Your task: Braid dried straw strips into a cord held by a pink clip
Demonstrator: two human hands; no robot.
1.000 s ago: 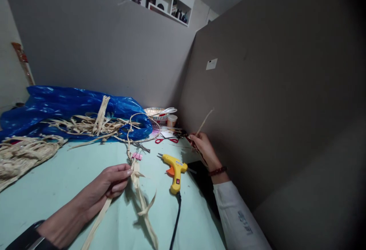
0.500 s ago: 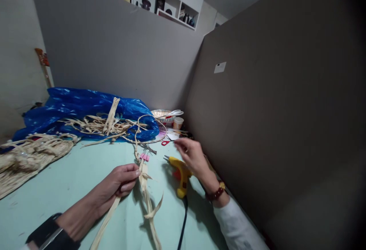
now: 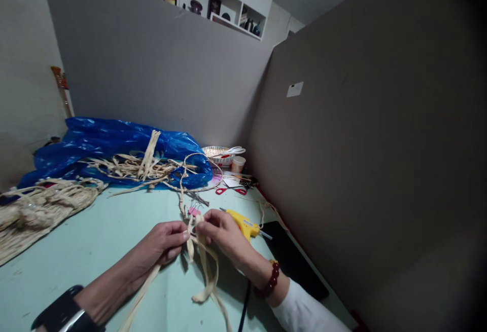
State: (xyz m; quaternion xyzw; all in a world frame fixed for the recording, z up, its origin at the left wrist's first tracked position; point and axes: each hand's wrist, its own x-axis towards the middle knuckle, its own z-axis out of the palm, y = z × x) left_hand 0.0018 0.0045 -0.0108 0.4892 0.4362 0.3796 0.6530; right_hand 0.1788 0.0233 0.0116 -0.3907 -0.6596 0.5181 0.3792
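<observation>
Mint table [image 3: 95, 241]: I see left hand [image 3: 163, 243], right hand [image 3: 218, 230] pinching the clipped straw braid [image 3: 181, 197]; long near tails [image 3: 207, 276] unbraided.

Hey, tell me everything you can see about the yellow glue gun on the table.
The glue gun is yellow plastic, lying on the pale green table, its nozzle pointing left and away toward the pink binder clip. A thin stick pokes out of its rear end. The right hand, pinching pale straw strips, covers its handle; whether they touch cannot be told. A black cord emerges beneath the wrist toward the near edge.
</observation>
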